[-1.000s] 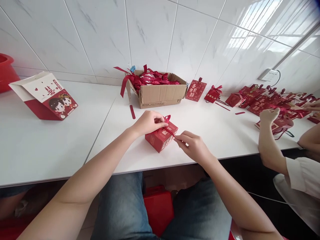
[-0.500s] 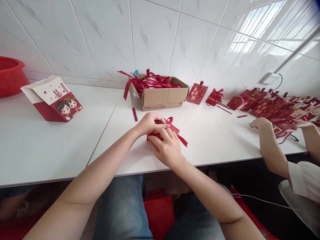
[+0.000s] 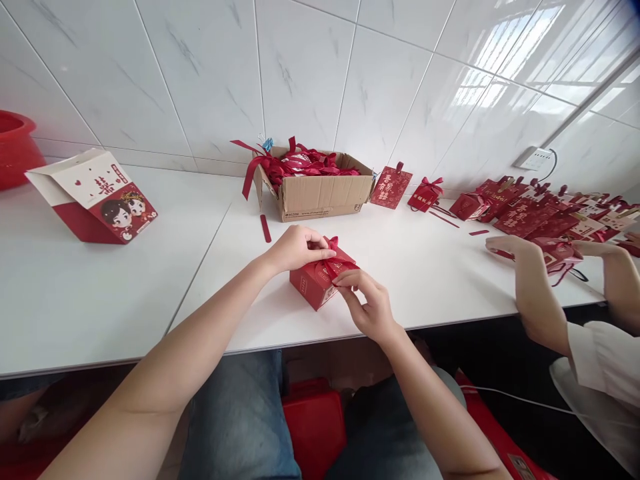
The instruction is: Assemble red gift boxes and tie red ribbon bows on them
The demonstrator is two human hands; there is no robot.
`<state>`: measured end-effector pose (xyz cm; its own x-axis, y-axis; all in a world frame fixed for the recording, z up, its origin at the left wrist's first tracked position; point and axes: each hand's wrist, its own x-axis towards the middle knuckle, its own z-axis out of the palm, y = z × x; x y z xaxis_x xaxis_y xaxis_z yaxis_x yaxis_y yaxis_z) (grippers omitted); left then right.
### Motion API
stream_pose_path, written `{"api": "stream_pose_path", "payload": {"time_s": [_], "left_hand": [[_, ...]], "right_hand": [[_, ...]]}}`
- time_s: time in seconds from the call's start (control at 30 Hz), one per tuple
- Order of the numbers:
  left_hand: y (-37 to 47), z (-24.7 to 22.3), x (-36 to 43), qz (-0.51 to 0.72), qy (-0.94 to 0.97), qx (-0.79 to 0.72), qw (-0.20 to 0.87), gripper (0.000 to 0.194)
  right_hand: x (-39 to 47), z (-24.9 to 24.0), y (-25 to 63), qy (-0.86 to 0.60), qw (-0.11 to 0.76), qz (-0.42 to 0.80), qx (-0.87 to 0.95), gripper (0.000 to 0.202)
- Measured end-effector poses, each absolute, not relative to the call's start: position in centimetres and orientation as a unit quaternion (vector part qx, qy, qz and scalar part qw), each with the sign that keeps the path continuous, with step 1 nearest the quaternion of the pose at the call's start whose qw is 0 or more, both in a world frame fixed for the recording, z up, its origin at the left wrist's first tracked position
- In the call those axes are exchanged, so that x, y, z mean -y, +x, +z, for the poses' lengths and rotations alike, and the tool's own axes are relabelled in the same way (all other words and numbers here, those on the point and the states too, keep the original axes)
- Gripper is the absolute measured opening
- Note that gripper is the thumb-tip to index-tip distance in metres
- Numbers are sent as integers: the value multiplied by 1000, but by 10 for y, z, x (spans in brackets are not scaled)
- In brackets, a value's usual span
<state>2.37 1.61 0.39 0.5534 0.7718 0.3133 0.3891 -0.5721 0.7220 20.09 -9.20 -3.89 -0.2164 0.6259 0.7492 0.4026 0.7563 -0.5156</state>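
Observation:
A small red gift box sits on the white table in front of me, tilted corner toward me, with a red ribbon tied in a bow on its top. My left hand pinches a part of the ribbon at the bow, above the box's left side. At the box's right corner, my right hand has thumb and forefinger closed on a ribbon end. The box's upper left part is hidden behind my left hand.
Behind the box stands a cardboard box full of red ribbons. A larger red and white box is at left, near a red tub. At right, another person's hands work beside many red boxes and a wall socket.
My right hand has moved right and toward me, off the box top, drawing a ribbon end; more of the red box shows. My left hand stays at the bow. The view shifted slightly.

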Motion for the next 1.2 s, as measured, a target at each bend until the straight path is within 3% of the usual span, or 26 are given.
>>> {"api": "stream_pose_path", "payload": {"time_s": [0.43,0.7,1.2], "left_hand": [[21,8,-9,326,821,-355,307,39],[22,11,-3,317,819,-361,313,19],[30,0,-3,350,825,-355,265,12]], "right_hand": [[89,-47,198,-301,545,90,777,17],[91,-49,198,-298,534,83,787,19],[95,-48,203,-276,533,86,795,21]]}}
